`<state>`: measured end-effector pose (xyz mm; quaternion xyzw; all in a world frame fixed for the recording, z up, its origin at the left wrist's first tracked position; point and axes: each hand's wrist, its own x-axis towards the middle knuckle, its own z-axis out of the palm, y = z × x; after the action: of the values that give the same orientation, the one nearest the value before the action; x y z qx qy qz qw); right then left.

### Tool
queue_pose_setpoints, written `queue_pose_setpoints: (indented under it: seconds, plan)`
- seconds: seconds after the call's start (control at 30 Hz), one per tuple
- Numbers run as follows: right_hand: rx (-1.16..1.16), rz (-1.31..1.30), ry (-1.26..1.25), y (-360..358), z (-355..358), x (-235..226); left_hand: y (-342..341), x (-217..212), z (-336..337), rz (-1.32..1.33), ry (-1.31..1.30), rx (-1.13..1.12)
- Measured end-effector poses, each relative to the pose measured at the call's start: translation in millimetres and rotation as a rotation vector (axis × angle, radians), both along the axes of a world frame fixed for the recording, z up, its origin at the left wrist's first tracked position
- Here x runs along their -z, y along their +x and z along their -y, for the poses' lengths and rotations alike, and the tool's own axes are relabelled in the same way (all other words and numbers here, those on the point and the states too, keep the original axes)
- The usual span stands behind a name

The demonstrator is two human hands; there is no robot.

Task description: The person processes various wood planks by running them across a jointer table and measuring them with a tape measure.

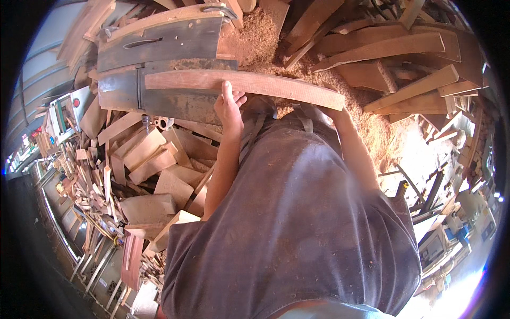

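A long, slightly curved wooden board (265, 84) lies across the front of me, its left part over a dark metal machine table (180, 105). My left hand (229, 108) is at the board's near edge, thumb up against its face and the other fingers partly behind and below it. The board's right end reaches past the table's edge. There my right hand (339, 112) supports it from beneath; most of that hand is hidden by the wood, so its fingers do not show.
Another dark metal table section (159, 42) with a slot stands beyond, a curved wood strip (159, 22) along its far edge. Sawdust (249, 42) covers the floor. Curved boards (382, 51) are piled at the right, cut wood blocks (154, 159) heaped at the left.
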<state>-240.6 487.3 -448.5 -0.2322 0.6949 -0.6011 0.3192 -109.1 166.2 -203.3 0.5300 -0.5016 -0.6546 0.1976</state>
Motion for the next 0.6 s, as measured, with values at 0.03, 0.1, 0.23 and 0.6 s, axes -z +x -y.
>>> queue_pose_setpoints:
  seconds: [0.03, 0.1, 0.23, 0.6]
  plan:
    - [-0.013, 0.053, -0.046, -1, 5, -7, 5, 5, 4, -0.003, 0.0, -0.005]
    - [-0.121, 0.03, 0.012, -6, 9, -21, 7, 8, 6, -0.016, -0.009, -0.018]
    - [-0.182, -0.379, 0.237, -14, 10, -28, 9, 7, 4, -0.055, -0.008, -0.021]
    - [-0.353, 0.005, 0.348, -31, 4, -41, 3, 12, -4, -0.052, -0.002, -0.126]
